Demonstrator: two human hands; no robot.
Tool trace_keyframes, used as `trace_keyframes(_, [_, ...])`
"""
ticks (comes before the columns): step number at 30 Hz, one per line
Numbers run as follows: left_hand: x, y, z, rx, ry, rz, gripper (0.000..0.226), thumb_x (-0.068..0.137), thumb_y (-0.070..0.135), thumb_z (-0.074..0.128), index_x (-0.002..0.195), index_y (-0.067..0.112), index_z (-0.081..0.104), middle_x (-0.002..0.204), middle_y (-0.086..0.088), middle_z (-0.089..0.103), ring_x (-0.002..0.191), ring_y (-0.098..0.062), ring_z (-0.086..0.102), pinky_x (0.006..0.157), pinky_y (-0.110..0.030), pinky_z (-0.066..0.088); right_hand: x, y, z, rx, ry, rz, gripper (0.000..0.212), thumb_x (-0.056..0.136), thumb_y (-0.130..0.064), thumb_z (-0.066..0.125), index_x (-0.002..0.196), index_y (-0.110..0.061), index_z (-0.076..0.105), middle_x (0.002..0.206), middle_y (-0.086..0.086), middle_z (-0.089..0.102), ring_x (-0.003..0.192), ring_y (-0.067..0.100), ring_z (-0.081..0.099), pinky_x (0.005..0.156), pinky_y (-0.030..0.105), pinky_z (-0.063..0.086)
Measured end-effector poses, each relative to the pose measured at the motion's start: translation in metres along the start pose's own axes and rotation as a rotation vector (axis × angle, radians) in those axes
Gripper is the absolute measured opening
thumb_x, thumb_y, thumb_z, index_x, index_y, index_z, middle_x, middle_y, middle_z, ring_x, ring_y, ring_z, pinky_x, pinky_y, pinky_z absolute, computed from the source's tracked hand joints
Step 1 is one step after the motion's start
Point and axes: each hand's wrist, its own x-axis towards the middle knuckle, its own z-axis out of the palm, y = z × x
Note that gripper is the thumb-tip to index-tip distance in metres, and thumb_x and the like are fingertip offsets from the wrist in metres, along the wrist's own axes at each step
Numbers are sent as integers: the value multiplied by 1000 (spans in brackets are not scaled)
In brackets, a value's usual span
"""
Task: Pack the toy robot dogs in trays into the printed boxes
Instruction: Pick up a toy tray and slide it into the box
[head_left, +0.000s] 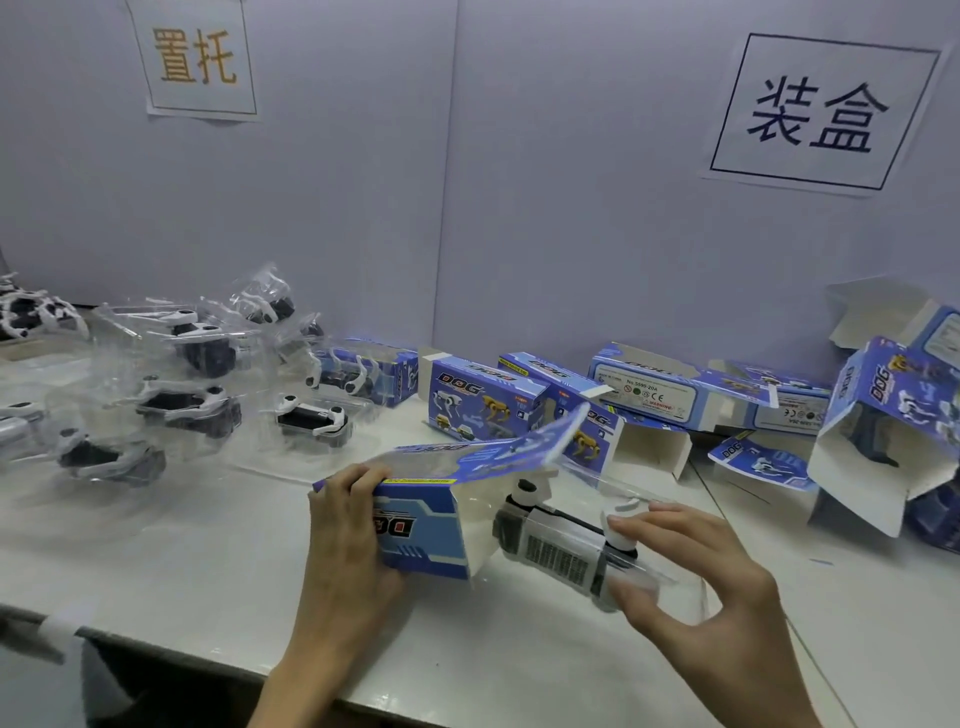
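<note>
White tabletop (208, 545), grey partition (467, 208) behind: left hand (343, 522) grips a printed box (426, 525) near the front edge; right hand (701, 571) pinches the clear tray (681, 595) between thumb and fingers, its toy robot dog (556, 551) at the box's open end

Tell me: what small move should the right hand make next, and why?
Probably slide the tray left into the box. The left hand grips the box with its open end facing the tray, the right hand pinches the tray's outer end, and most of the toy dog lies outside the opening.
</note>
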Motion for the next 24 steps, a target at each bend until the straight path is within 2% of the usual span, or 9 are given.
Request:
trace_keyframes(3, [0, 2, -3, 44, -11, 35, 96, 44, -14, 76, 127, 17, 39, 126, -8, 43, 109, -32, 44, 94, -44, 43, -1, -4, 6, 14, -26, 40, 40, 64, -41, 70, 104, -37, 75, 111, -22, 68, 116, 4, 57, 96, 6, 37])
trace_keyframes(6, [-1, 6, -1, 84, -120, 142, 97, 41, -4, 82, 127, 18, 41, 127, -13, 46, 111, -33, 46, 96, -45, 43, -1, -7, 17, -13, -108, 75, 40, 63, -47, 70, 102, -54, 70, 117, -31, 61, 118, 0, 54, 93, 2, 34])
trace_keyframes(8, [-3, 6, 0, 130, -178, 237, 97, 40, 5, 84, 126, 18, 42, 128, -11, 46, 113, -34, 49, 103, -49, 38, -4, -10, 29, 23, -180, 126, 56, 62, -52, 74, 113, -69, 57, 126, -36, 51, 123, -9, 48, 94, 0, 32])
trace_keyframes(10, [-2, 4, 0, 117, -152, 227, 94, 40, 10, 82, 125, 17, 43, 126, -9, 48, 112, -33, 49, 100, -59, 40, -9, -10, 38, 109, -173, 120, 67, 66, -54, 75, 127, -63, 50, 140, -30, 45, 134, -7, 41, 101, 3, 31])
trace_keyframes(13, [-1, 2, -3, 13, -43, 111, 91, 42, 9, 83, 125, 18, 44, 124, -1, 49, 106, -24, 50, 91, -43, 48, -10, -5, 37, 235, 74, 38, 47, 81, -41, 62, 128, -41, 57, 148, -10, 47, 142, 15, 40, 113, 25, 34])
trace_keyframes(16, [-3, 2, -4, -90, 37, -72, 81, 55, 35, 89, 124, 23, 47, 116, 16, 50, 98, -7, 52, 78, -13, 44, -8, 4, 30, 208, 332, 114, 30, 87, -36, 51, 115, -37, 63, 135, -14, 56, 131, 15, 50, 103, 21, 43])
trace_keyframes(18, [-2, 3, -6, -182, 64, -227, 83, 53, 52, 93, 121, 28, 49, 111, 19, 55, 92, -3, 58, 74, -15, 47, -15, 13, 32, 90, 356, 133, 21, 89, -31, 53, 106, -31, 65, 124, -15, 59, 121, 13, 55, 96, 23, 47])
trace_keyframes(20, [-2, 5, -8, -307, 74, -334, 76, 50, 63, 88, 109, 36, 50, 105, 15, 62, 88, -5, 66, 70, -21, 54, -27, 28, 39, -73, 275, 157, 16, 87, -10, 65, 95, -24, 68, 115, -10, 60, 112, 16, 56, 93, 40, 49])
trace_keyframes(24, [-1, 4, -8, -597, -25, -495, 65, 50, 60, 81, 105, 47, 49, 100, 6, 72, 86, -10, 72, 67, -29, 59, -33, 41, 47, -141, 119, 306, 44, 77, 12, 72, 83, -31, 67, 106, -15, 60, 109, 8, 55, 87, 41, 49])
